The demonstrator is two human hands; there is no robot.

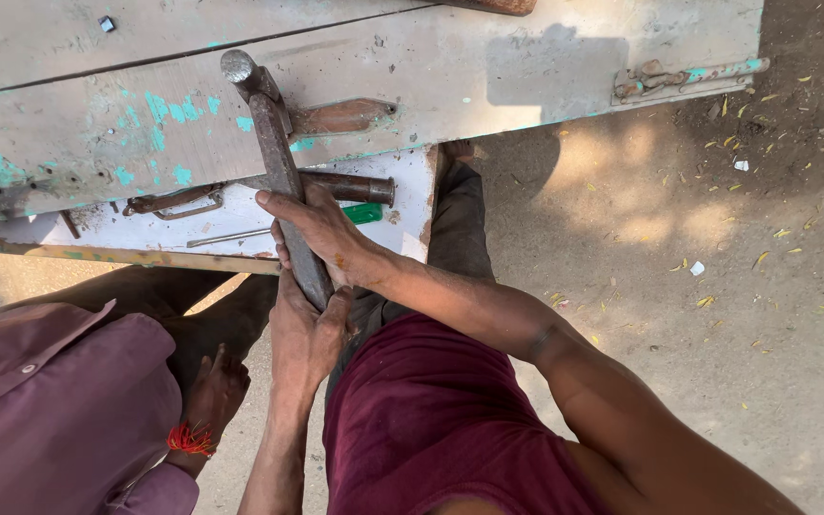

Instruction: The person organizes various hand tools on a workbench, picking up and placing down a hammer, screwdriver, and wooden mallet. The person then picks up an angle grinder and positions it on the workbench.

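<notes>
Two bare forearms extended forward and converging: right hand [321, 234] uppermost, wrist bent, fingers curled in a closed grip; left hand [305, 334] directly beneath, touching it, palm up, fingers wrapped shut.

No package, label, sign or screen can be made out in this head view. Nothing that shows carries a panel, a wrapper or a display.
</notes>
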